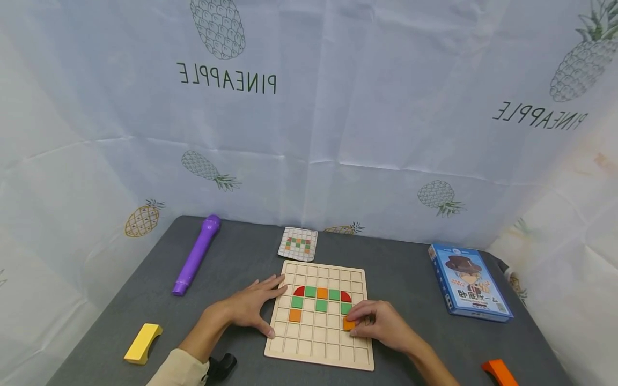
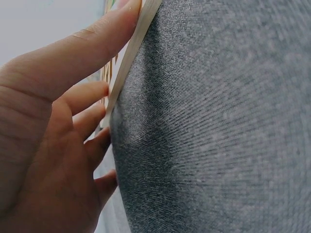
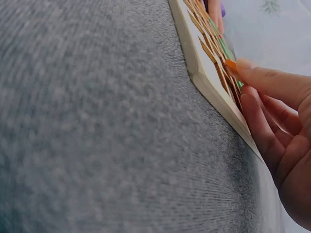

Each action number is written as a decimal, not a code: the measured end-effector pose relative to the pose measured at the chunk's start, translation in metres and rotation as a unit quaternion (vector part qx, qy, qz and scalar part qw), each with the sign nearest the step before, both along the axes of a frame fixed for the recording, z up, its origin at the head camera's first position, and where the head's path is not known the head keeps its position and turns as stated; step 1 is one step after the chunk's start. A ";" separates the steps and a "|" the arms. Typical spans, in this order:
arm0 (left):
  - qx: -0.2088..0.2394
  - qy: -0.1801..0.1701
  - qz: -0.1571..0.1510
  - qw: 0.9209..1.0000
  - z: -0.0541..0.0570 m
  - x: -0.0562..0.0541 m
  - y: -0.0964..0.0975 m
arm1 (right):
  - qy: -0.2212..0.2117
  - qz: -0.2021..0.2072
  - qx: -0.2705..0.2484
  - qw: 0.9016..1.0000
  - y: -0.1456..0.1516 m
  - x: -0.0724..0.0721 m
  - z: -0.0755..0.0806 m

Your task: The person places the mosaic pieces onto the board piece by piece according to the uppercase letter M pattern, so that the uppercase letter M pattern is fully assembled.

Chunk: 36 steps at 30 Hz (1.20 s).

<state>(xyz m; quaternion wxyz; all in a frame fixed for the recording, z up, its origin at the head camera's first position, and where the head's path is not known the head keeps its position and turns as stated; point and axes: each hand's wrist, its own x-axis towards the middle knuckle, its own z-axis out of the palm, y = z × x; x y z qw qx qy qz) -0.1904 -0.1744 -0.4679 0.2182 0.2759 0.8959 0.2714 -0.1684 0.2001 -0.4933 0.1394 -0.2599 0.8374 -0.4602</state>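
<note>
A wooden grid board (image 1: 318, 343) lies on the table, holding red quarter-round tiles and green and orange square tiles. On its left edge my left hand (image 1: 248, 305) rests with fingers and thumb spread; in the left wrist view the thumb (image 2: 97, 43) lies over the rim. My right hand (image 1: 383, 324) pinches an orange square tile (image 1: 347, 324) between thumb and fingers at the board's right side, just below a green tile (image 1: 345, 308). The right wrist view shows that orange tile (image 3: 231, 65) tilted at the fingertips; whether it touches its cell I cannot tell.
Behind the board lies a pattern card (image 1: 298, 244). A purple microphone-shaped toy (image 1: 195, 257) and a yellow arch block (image 1: 143, 343) lie left. To the right are a blue game box (image 1: 468, 284) and an orange block (image 1: 500, 371). A pineapple-print cloth (image 1: 309, 118) hangs behind the table.
</note>
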 end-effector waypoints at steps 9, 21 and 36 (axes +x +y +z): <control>0.005 -0.007 -0.006 1.000 0.000 0.002 0.000 | 0.000 -0.014 0.004 1.000 -0.002 0.000 -0.003; 0.009 0.000 -0.006 1.000 0.000 0.001 0.000 | 0.022 -0.024 0.012 0.999 -0.006 -0.002 -0.005; 0.009 0.003 -0.007 1.000 0.000 0.002 -0.001 | 0.007 -0.029 0.020 0.999 -0.010 -0.002 -0.007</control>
